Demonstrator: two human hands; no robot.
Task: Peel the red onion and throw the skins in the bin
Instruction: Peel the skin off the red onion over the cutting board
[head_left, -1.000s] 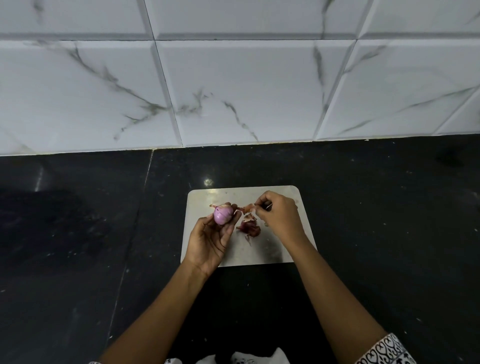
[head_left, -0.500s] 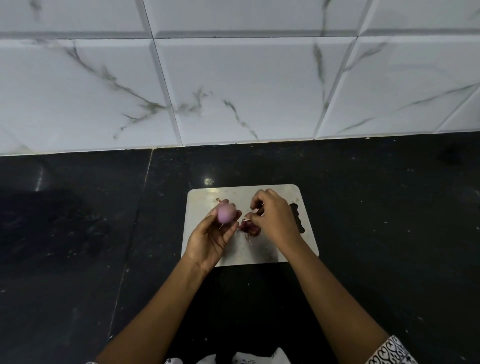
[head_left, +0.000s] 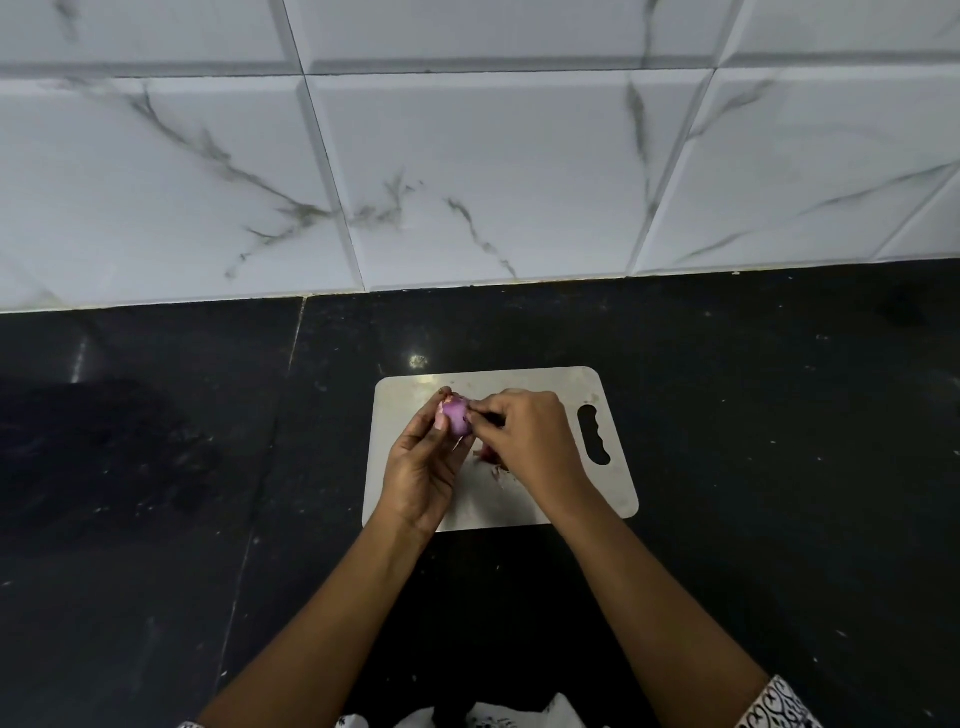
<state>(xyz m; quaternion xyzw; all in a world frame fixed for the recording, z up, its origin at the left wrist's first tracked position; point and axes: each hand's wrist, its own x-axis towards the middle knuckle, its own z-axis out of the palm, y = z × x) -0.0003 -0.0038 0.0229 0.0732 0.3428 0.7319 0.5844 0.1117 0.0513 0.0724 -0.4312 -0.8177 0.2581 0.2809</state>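
the small round red onion, pale purple and glossy where bared, is being held above the grey rectangular cutting board in the left hand, its grip curling round the bulb. it is looking light, firm and probably slippery; the papery remnant near its tip seems the place to pinch. the right hand is pinching there. dark red skin scraps are lying on the board.
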